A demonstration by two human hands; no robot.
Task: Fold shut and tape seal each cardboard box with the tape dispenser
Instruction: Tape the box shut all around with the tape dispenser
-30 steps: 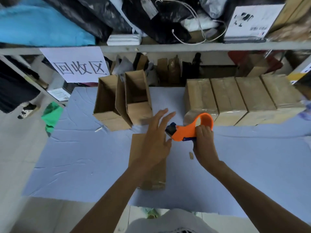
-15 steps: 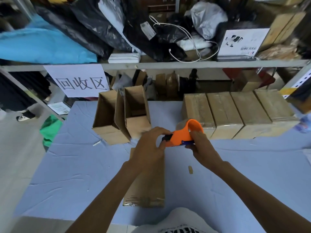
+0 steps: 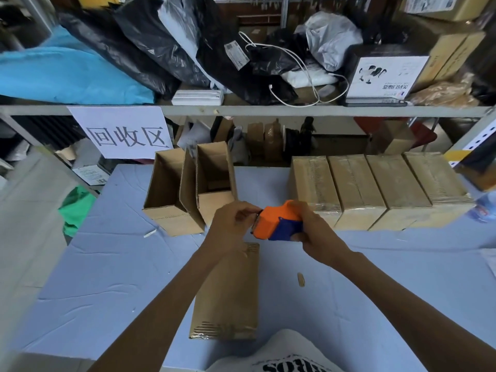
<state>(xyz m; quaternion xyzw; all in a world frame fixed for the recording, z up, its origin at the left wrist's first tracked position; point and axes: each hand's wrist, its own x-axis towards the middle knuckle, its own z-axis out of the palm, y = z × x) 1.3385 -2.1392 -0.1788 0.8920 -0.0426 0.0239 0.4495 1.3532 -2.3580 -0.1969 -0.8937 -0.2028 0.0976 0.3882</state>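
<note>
Presently the tape dispenser (image 3: 277, 224), orange with a blue side, is held above the bench (image 3: 107, 264), over the far end of a closed box (image 3: 228, 291) that lies flat near the front edge. It is gripped by the right hand (image 3: 319, 234), whose fingers are curled round its body. The left hand (image 3: 230, 224) is set against its front lip, fingers (image 3: 248, 210) pinched together there, apparently on the tape end, though the tape itself cannot be made out.

The dispenser is judged light and rigid. It is best held by the body, well back from the cutter at the front. The tape is expected to be thin and sticky and should be taken only by its very end. The closed box looks stiff but light, so it may need pressing down while tape is drawn across it.

Two open boxes (image 3: 188, 194) stand behind it, and four taped boxes (image 3: 375, 189) are lined up at the right.

A paper sign (image 3: 123, 132) hung from the shelf (image 3: 295, 110) reads "回收区". Print on a white-fronted carton (image 3: 386, 76) above is too small to be read.
</note>
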